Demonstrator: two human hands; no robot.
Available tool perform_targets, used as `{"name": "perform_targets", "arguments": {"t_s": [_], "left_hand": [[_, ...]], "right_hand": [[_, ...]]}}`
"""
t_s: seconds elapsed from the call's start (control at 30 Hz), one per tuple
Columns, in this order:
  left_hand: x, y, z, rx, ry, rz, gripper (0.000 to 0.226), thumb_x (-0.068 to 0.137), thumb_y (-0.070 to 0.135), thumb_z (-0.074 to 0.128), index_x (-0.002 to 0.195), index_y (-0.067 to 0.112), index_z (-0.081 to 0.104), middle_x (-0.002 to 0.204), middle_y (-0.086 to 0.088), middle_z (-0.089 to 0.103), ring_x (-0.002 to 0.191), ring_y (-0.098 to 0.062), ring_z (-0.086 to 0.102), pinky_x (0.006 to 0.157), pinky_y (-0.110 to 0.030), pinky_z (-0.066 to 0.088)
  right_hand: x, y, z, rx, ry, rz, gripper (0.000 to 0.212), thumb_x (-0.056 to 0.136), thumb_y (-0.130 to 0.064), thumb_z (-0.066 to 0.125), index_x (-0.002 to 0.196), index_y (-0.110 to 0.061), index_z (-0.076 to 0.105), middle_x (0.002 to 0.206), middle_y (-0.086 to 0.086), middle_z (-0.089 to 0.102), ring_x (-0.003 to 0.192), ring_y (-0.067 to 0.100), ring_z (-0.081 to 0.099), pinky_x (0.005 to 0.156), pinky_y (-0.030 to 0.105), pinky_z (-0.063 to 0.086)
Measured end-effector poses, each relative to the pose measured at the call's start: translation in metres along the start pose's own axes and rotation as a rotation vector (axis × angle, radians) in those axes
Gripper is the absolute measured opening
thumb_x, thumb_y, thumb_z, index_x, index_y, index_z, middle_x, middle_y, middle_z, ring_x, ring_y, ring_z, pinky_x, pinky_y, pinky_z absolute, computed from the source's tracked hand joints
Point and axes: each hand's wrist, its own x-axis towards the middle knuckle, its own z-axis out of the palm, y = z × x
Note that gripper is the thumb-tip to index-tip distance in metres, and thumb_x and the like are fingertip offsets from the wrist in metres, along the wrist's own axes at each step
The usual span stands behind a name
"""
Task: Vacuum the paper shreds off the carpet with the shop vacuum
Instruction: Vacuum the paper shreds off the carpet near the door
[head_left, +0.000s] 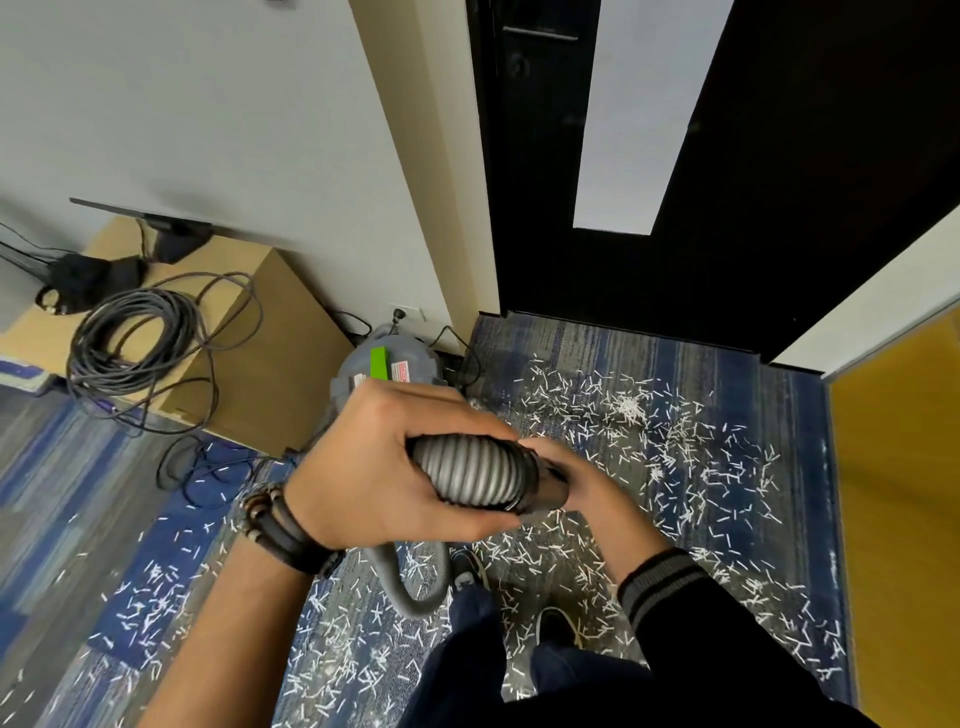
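I hold the grey ribbed vacuum hose (470, 470) up in front of me. My left hand (379, 462) grips the ribbed part, fingers curled round it. My right hand (587, 491) grips the black cuff at the hose's end (545, 480). The hose loops down to the carpet near my shoes. The small grey shop vacuum (395, 364), with a green label, stands by the wall behind my left hand, partly hidden. White paper shreds (649, 447) lie scattered thickly over the blue and grey carpet (779, 415).
A low wooden cabinet (270, 322) at the left carries a coil of dark cable (130, 338) and a monitor stand. A black door (571, 156) is straight ahead. A yellow panel (904, 493) borders the carpet on the right. Loose cords trail by the cabinet.
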Motion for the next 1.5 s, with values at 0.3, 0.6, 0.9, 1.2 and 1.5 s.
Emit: {"name": "perform_targets", "arguments": {"t_s": [0.3, 0.6, 0.9, 1.2, 1.5], "left_hand": [[0.003, 0.011, 0.019, 0.001, -0.018, -0.033, 0.049, 0.061, 0.034, 0.102, 0.103, 0.022, 0.081, 0.093, 0.016, 0.075, 0.081, -0.005, 0.072, 0.076, -0.017, 0.054], [0.000, 0.025, 0.004, 0.050, 0.019, -0.075, 0.050, 0.061, 0.042, 0.099, 0.104, 0.024, 0.080, 0.093, 0.013, 0.078, 0.079, -0.010, 0.075, 0.069, -0.031, 0.060], [0.016, 0.033, 0.025, -0.019, -0.038, -0.045, 0.049, 0.062, 0.039, 0.099, 0.105, 0.023, 0.080, 0.094, 0.014, 0.077, 0.081, -0.008, 0.074, 0.074, -0.017, 0.055], [0.014, 0.029, -0.006, 0.068, 0.019, -0.028, 0.053, 0.062, 0.043, 0.098, 0.106, 0.021, 0.080, 0.096, 0.014, 0.079, 0.081, -0.009, 0.076, 0.072, -0.027, 0.061], [0.060, 0.013, -0.045, 0.169, 0.091, 0.055, 0.051, 0.068, 0.054, 0.089, 0.107, 0.022, 0.079, 0.093, 0.011, 0.078, 0.079, -0.008, 0.075, 0.072, -0.029, 0.059]], "right_hand": [[-0.038, -0.016, -0.032, -0.012, 0.002, 0.055, 0.013, 0.097, -0.018, 0.045, 0.105, -0.010, 0.040, 0.076, 0.006, 0.050, 0.063, 0.018, 0.051, 0.059, 0.029, 0.047], [-0.042, -0.005, 0.007, -0.048, -0.123, 0.112, 0.015, 0.095, -0.016, 0.042, 0.081, -0.015, 0.045, 0.073, 0.008, 0.044, 0.064, 0.019, 0.054, 0.057, 0.025, 0.054], [-0.063, -0.010, -0.054, 0.011, -0.010, 0.075, 0.009, 0.098, -0.013, 0.043, 0.090, -0.011, 0.041, 0.072, 0.003, 0.047, 0.059, 0.016, 0.048, 0.057, 0.029, 0.046], [-0.055, -0.030, -0.023, -0.002, -0.078, 0.125, 0.011, 0.097, -0.011, 0.049, 0.086, -0.011, 0.047, 0.069, 0.001, 0.047, 0.059, 0.014, 0.050, 0.051, 0.024, 0.049], [-0.042, -0.105, -0.002, -0.033, -0.137, 0.006, 0.019, 0.099, -0.012, 0.052, 0.116, -0.007, 0.050, 0.087, 0.011, 0.058, 0.060, 0.017, 0.064, 0.048, 0.026, 0.053]]}}
